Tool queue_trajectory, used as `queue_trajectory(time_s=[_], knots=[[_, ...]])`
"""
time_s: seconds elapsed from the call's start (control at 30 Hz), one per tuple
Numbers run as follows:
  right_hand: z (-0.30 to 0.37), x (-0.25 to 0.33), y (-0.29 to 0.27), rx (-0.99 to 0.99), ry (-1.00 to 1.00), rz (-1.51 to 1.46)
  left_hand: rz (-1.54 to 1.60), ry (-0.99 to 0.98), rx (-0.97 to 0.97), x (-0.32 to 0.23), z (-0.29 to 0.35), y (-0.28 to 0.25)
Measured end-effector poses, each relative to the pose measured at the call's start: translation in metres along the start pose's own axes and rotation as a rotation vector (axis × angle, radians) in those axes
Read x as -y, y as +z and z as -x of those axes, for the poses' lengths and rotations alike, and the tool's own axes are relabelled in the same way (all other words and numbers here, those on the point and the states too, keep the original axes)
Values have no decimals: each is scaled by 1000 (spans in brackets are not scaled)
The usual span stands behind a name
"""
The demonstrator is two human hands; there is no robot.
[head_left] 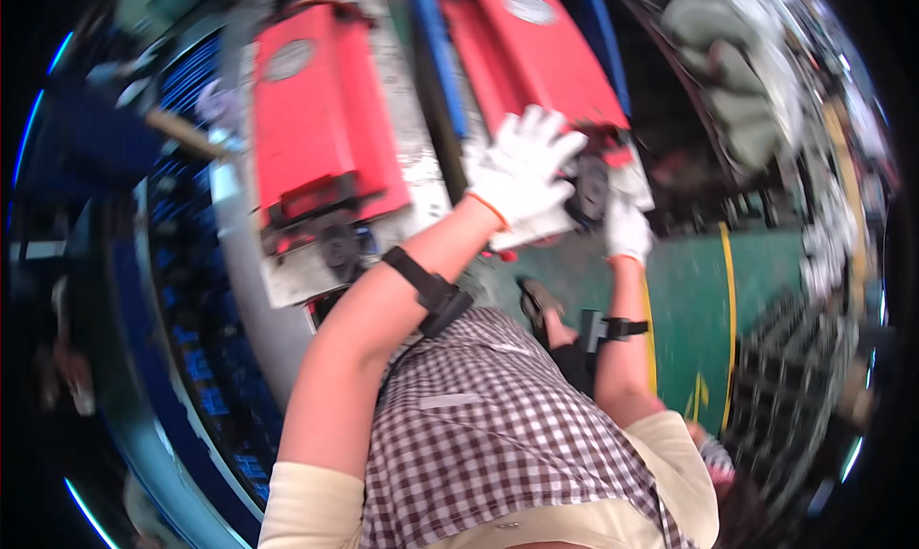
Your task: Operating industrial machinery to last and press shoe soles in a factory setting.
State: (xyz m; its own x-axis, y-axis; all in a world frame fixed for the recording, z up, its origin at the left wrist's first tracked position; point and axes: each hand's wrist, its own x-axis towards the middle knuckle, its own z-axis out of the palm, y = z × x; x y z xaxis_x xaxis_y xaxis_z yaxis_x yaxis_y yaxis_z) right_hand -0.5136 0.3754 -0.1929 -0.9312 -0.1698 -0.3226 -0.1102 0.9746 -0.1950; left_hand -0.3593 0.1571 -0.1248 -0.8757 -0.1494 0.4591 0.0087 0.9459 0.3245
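Note:
A red machine [555,46] with a raised ridge and a pale oval badge sits at the upper middle, a black knob [591,187] at its near end. My left hand [525,166], in a white glove with an orange cuff, is spread open over the near left edge of this machine. My right hand [629,231], also gloved in white, is at the near right corner of the machine's pale base. Its fingers are blurred and partly hidden, so their grip is unclear. Another red machine [321,118] of the same form stands to the left, with a dark knob at its near end.
Blue rails [438,51] flank the right machine. Grey-green rounded bundles [732,89] lie at the upper right. A dark crate-like stack [790,358] stands on the right, beside the green floor [689,291] with yellow lines. Blue racking [196,80] is at the left.

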Motion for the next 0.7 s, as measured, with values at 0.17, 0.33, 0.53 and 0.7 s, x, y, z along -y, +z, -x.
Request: queue_trajectory(time_s=[0.17, 0.33, 0.53, 0.7], knots=[[101, -9, 33, -47, -220, -376, -71, 148, 66, -7, -20, 34], [100, -19, 21, -193, -231, -638, -55, 226, -10, -2, -55, 19], [35, 68, -14, -423, -793, -320, -42, 249, -258, 0, -115, -32], [-83, 150, -5, -329, -583, -135, 147, 304, -291, 2, -175, -98]])
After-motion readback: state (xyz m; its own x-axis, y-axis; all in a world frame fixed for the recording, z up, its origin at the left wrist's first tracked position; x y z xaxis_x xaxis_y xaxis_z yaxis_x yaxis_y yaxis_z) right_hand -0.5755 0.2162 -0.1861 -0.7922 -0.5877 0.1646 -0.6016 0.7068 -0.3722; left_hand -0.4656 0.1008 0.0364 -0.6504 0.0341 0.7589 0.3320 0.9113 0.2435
